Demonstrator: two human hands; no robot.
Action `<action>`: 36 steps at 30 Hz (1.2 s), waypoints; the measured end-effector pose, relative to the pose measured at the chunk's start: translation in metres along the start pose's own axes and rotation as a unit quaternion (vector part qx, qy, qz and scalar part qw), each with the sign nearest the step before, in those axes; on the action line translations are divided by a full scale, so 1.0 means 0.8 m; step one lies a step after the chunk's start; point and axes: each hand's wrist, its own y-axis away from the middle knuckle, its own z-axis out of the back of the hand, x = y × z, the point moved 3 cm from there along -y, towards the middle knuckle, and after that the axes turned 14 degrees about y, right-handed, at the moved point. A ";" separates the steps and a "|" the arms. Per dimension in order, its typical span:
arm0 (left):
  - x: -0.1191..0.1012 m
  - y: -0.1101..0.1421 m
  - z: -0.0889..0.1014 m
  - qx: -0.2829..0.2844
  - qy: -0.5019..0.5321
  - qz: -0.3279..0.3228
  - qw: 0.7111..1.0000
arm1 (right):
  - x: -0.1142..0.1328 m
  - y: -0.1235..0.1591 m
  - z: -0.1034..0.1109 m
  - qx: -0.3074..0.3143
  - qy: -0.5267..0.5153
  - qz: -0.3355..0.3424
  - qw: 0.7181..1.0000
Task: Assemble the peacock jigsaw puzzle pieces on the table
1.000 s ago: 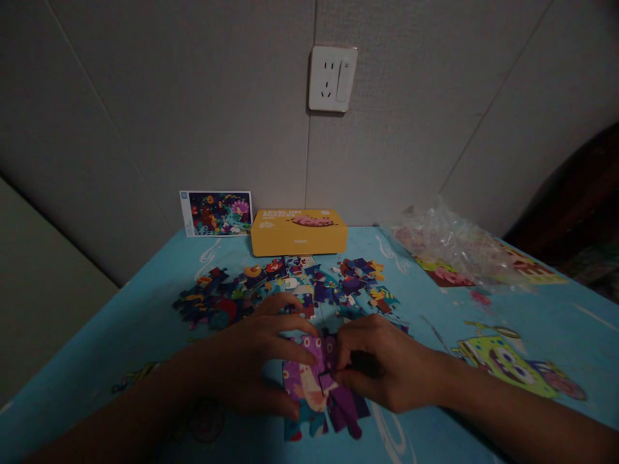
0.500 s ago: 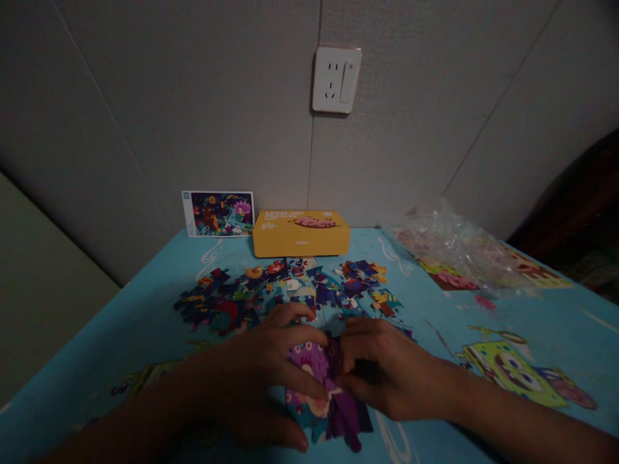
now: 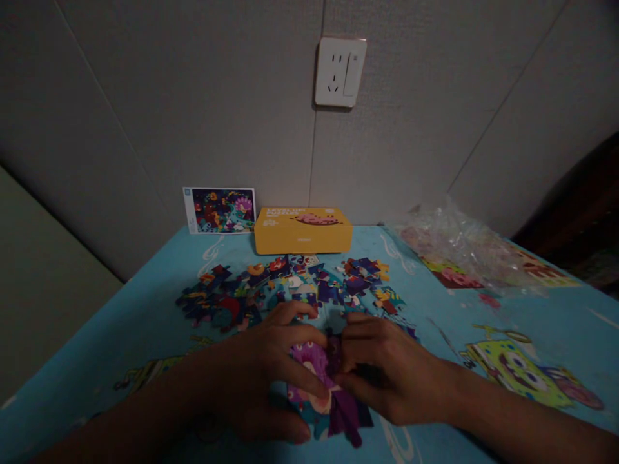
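In the lower middle lies a joined patch of jigsaw puzzle (image 3: 309, 361), purple and pink with teal at its lower edge. My left hand (image 3: 271, 367) rests over its left side, fingers spread, with fingertips on the pieces and the thumb low by the near edge. From the right, my right hand (image 3: 387, 370) is closed in a pinch at the patch's right side, on a dark purple puzzle piece (image 3: 333, 348). Its fingers hide most of that piece. Just beyond both hands lie many loose puzzle pieces (image 3: 355, 283) in a spread heap.
A yellow puzzle box (image 3: 304, 240) stands against the wall beside a picture card (image 3: 223, 211) leaning upright. Crumpled clear plastic (image 3: 459, 241) covers colourful sheets at the right. The blue tablecloth (image 3: 425, 399) has printed cartoon figures. A wall socket (image 3: 341, 72) is above.
The view has shifted slightly. Both hands keep nearly the same place and pose on the puzzle patch, and the loose pieces lie as before.
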 end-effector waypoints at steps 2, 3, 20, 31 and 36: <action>-0.001 -0.001 0.001 0.003 -0.003 0.003 1.000 | -0.001 0.000 0.005 -0.034 0.014 -0.005 0.999; -0.002 -0.001 0.002 0.004 -0.002 0.000 1.000 | -0.003 0.000 0.008 -0.064 0.020 -0.014 0.998; -0.001 0.002 0.000 -0.010 -0.004 -0.008 1.000 | -0.005 0.007 0.011 -0.006 0.006 0.042 0.999; -0.006 -0.001 0.002 0.009 -0.010 -0.012 1.000 | -0.009 0.009 0.011 0.050 -0.013 0.026 0.998; -0.007 -0.002 0.003 0.010 -0.021 -0.014 1.000 | -0.013 0.008 0.002 0.090 -0.038 0.045 0.994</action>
